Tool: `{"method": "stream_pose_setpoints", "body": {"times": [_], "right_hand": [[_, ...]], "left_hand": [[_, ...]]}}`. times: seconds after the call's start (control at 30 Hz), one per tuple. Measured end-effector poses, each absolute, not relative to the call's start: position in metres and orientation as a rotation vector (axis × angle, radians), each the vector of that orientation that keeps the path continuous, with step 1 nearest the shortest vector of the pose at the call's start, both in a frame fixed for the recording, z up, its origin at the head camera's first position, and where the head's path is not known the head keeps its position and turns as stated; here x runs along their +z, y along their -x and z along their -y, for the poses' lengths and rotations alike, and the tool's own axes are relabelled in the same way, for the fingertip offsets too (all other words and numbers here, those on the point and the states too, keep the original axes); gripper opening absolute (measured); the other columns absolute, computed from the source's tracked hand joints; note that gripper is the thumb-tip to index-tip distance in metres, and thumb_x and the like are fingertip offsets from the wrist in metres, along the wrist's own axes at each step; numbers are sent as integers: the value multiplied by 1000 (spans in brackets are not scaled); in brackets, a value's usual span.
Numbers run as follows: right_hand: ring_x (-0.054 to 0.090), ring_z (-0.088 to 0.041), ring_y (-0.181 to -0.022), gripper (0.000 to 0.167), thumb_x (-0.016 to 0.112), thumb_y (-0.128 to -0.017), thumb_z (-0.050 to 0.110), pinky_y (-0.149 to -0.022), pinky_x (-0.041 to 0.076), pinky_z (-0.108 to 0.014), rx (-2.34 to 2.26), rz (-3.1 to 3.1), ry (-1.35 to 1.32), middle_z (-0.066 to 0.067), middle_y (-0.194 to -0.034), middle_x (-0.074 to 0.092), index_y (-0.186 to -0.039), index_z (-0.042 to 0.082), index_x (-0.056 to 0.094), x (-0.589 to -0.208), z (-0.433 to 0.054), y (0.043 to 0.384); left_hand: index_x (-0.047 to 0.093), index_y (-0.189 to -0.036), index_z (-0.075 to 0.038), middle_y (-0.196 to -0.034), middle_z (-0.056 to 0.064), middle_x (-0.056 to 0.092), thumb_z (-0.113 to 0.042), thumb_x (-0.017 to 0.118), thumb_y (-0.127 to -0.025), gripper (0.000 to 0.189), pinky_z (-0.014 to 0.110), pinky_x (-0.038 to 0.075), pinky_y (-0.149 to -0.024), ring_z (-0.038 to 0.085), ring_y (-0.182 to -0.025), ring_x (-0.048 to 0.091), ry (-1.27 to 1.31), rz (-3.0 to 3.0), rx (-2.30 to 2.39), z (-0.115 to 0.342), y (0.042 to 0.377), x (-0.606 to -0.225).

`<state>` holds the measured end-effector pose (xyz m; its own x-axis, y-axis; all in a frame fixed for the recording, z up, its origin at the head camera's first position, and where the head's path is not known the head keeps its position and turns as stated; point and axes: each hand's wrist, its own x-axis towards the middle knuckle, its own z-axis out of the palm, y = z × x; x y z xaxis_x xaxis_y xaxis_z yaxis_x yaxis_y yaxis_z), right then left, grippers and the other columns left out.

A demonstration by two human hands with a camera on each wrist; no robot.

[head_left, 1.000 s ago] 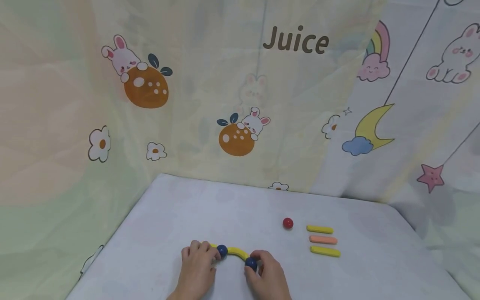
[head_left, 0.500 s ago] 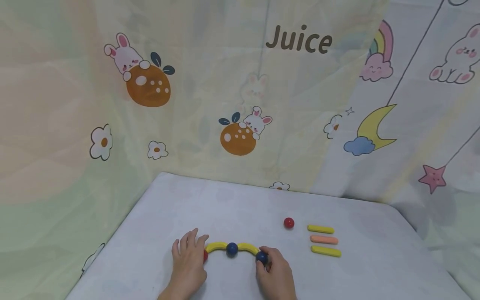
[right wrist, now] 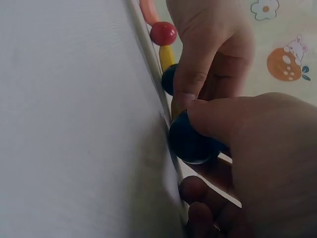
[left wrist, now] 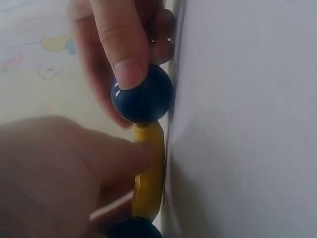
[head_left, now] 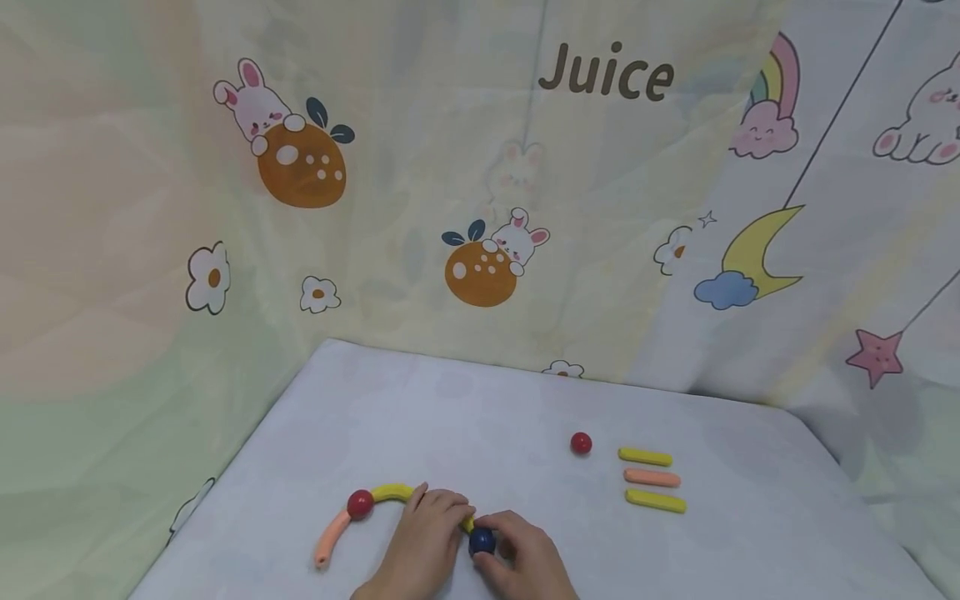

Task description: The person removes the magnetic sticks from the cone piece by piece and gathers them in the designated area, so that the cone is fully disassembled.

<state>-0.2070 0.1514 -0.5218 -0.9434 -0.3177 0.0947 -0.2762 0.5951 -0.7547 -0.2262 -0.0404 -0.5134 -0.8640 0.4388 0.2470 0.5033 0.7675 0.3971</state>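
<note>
A chain of magnetic-looking balls and curved sticks lies on the white table. Its left end is an orange curved stick (head_left: 332, 538), joined to a red ball (head_left: 360, 504) and a yellow curved stick (head_left: 392, 492). My left hand (head_left: 426, 533) pinches another yellow curved stick (left wrist: 148, 188) between thumb and fingers, hiding most of it from the head view. At this stick's far end is a blue ball (head_left: 482, 542), which my right hand (head_left: 528, 557) grips between thumb and fingers. A second blue ball (left wrist: 134, 229) joins the two yellow sticks, covered by my left hand in the head view.
To the right, a loose red ball (head_left: 581, 443) lies near three straight sticks: a far yellow stick (head_left: 645, 457), an orange stick (head_left: 652, 477) and a near yellow stick (head_left: 656, 501). Patterned cloth (head_left: 390, 275) hangs behind the table (head_left: 480, 408).
My left hand has left the red ball and moved right to the yellow stick beside the end blue ball. The red ball and orange curved stick are now uncovered. My right hand has shifted left and nearer.
</note>
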Motion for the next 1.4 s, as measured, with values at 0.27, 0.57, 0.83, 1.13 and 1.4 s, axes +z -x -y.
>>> {"method": "stream_pose_setpoints", "body": {"times": [0.27,0.57,0.83,1.13,1.4], "right_hand": [[51,-4,-72,33,75,-84,40,-61,43,-22,-1301,-2746,325,15,-91,61,-112,24,68,-521,-149,209],[50,-5,-64,30,75,-85,36,-56,42,-22,-1269,-2823,206,13,-84,61,-108,18,70,-518,-155,210],[47,-6,-69,39,80,-79,41,-57,40,-22,-1146,-2863,240,12,-83,55,-110,21,68,-516,-146,209],[52,-12,-72,40,80,-81,30,-59,44,-22,-1384,-2905,-132,6,-96,64,-118,20,67,-513,-160,244],[55,-14,-75,41,77,-84,24,-66,47,-27,-1330,-3061,-220,-5,-108,67,-122,15,64,-520,-180,299]], "left_hand": [[74,-97,-20,-85,-15,56,-25,77,-83,15,38,42,-78,8,-83,48,493,2921,-776,46,231,-514],[73,-92,-21,-84,-14,57,-26,78,-82,13,30,40,-70,8,-79,47,454,2922,-830,46,231,-513],[72,-93,-21,-83,-14,56,-26,77,-83,13,29,38,-68,7,-78,46,470,2941,-836,48,231,-508],[72,-90,-21,-83,-14,55,-23,80,-80,13,30,40,-69,8,-78,47,405,2916,-832,53,231,-509],[72,-91,-19,-84,-14,57,-24,80,-80,14,29,39,-68,8,-79,49,486,2887,-880,49,229,-515]]}}
